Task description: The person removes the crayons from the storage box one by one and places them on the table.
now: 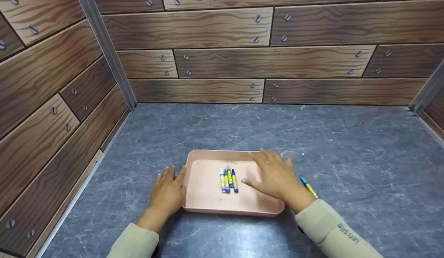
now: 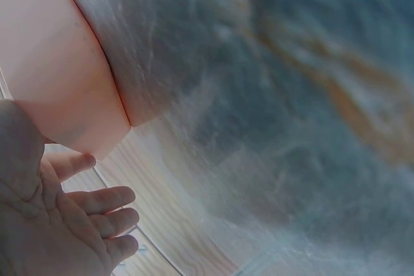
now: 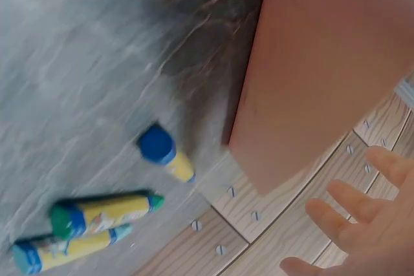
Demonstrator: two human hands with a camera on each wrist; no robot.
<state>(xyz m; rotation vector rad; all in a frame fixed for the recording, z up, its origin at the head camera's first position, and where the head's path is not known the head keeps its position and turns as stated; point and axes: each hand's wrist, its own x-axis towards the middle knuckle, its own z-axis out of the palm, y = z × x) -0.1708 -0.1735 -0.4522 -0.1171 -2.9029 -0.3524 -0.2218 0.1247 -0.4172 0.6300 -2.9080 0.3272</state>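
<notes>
A shallow pink tray (image 1: 204, 190) stands on the tabletop, with several yellow-wrapped crayons (image 1: 228, 178) lying side by side near its middle. My left hand (image 1: 167, 195) is at the tray's left wall, fingers extended, thumb beside the rim. Over the right part of the tray, my right hand (image 1: 278, 178) spreads its fingers and holds nothing. To the right of the tray, the right wrist view has a dark blue crayon (image 3: 157, 145), a green crayon (image 3: 107, 214) and a light blue crayon (image 3: 72, 250) on the table. My right forearm hides most of these in the head view.
The grey marbled tabletop (image 1: 215, 125) runs back to a wood-plank patterned wall (image 1: 222, 64). Another plank-patterned wall (image 1: 46, 118) closes the left side, and a metal strip (image 1: 112, 53) marks the back left corner.
</notes>
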